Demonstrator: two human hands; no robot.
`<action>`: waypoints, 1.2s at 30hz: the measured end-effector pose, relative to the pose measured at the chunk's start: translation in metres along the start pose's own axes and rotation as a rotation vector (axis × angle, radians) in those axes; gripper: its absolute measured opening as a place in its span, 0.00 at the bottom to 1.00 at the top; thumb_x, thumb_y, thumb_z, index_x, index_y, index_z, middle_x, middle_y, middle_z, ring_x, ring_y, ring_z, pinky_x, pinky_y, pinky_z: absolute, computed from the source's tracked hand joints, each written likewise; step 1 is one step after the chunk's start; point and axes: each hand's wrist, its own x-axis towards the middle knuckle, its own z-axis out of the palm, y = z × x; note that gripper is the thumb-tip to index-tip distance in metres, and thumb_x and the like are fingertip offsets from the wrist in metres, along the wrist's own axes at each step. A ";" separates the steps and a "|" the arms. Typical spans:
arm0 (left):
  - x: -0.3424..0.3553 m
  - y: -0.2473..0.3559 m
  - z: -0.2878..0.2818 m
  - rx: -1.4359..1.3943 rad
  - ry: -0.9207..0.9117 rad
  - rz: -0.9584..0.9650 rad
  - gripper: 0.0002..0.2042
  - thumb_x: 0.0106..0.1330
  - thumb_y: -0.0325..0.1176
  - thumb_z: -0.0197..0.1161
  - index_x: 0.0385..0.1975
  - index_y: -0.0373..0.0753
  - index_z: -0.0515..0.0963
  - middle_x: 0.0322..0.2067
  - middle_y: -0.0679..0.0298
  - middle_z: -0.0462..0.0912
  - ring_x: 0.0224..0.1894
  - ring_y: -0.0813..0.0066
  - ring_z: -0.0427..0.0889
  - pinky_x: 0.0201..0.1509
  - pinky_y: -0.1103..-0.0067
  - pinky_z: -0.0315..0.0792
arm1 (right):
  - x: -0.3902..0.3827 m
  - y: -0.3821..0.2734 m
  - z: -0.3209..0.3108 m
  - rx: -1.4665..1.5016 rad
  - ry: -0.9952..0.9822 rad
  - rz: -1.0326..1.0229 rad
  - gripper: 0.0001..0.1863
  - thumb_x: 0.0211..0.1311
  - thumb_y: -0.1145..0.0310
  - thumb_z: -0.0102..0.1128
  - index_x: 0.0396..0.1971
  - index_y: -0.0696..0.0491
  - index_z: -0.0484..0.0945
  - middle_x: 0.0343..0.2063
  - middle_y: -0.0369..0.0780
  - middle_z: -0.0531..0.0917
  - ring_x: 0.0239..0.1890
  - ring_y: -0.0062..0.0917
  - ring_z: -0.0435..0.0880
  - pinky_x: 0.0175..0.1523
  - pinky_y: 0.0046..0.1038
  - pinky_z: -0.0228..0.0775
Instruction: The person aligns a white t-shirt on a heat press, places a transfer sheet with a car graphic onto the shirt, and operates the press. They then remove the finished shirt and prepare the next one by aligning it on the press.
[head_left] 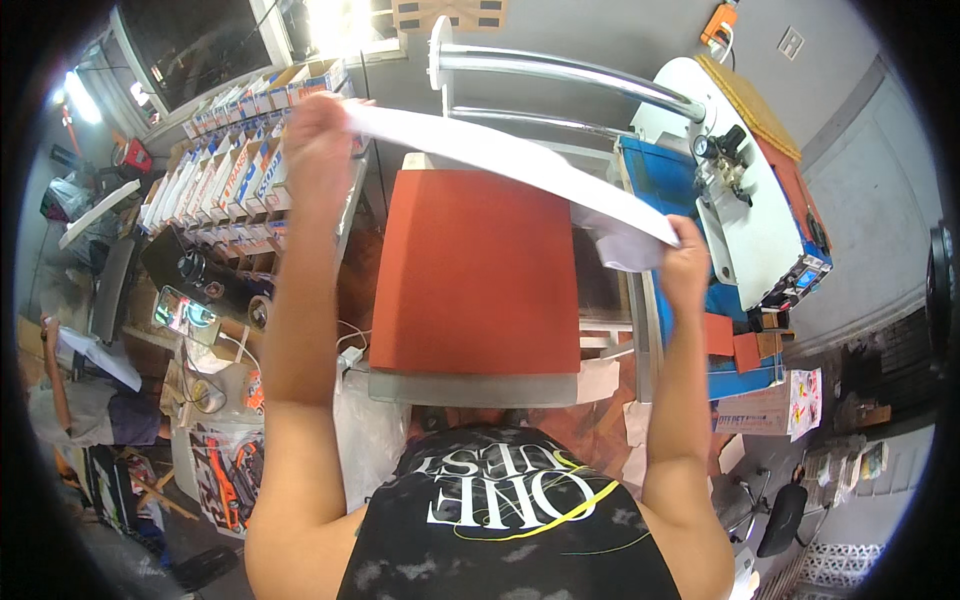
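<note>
A long white sheet, of cloth or paper I cannot tell which, is stretched between my two hands and slants down to the right. My left hand, raised high and blurred by motion, grips its left end. On the lower end, my right hand pinches the corner, where a loose fold hangs down. Beneath the sheet lies a flat red-orange pad on a grey platen; the sheet is held above the pad's far edge, apart from it.
A white press machine with a gauge and chrome bars stands over a blue table at the right. Shelves of upright white boxes line the left. A phone with cables is nearby. Another person holds a white piece at far left.
</note>
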 end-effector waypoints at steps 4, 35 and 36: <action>-0.049 0.121 -0.092 -0.006 -0.530 0.026 0.14 0.63 0.34 0.72 0.37 0.40 0.71 0.35 0.61 0.76 0.38 0.71 0.77 0.44 0.73 0.74 | -0.028 -0.082 -0.091 0.296 -0.506 -0.100 0.08 0.58 0.77 0.57 0.37 0.58 0.82 0.32 0.41 0.85 0.36 0.29 0.86 0.38 0.27 0.75; -0.223 0.109 0.123 -0.213 -0.728 -0.211 0.09 0.62 0.25 0.70 0.42 0.34 0.84 0.45 0.54 0.87 0.49 0.60 0.85 0.55 0.68 0.77 | 0.012 -0.118 -0.037 0.555 -0.924 0.271 0.21 0.60 0.64 0.56 0.49 0.61 0.79 0.37 0.35 0.82 0.37 0.20 0.80 0.45 0.23 0.73; -0.218 0.106 0.127 -0.091 -0.548 -0.183 0.15 0.61 0.29 0.72 0.48 0.35 0.82 0.52 0.51 0.83 0.57 0.55 0.81 0.61 0.63 0.74 | 0.000 -0.129 -0.072 0.594 -0.955 0.221 0.20 0.58 0.65 0.56 0.47 0.62 0.80 0.37 0.34 0.82 0.36 0.19 0.79 0.44 0.22 0.71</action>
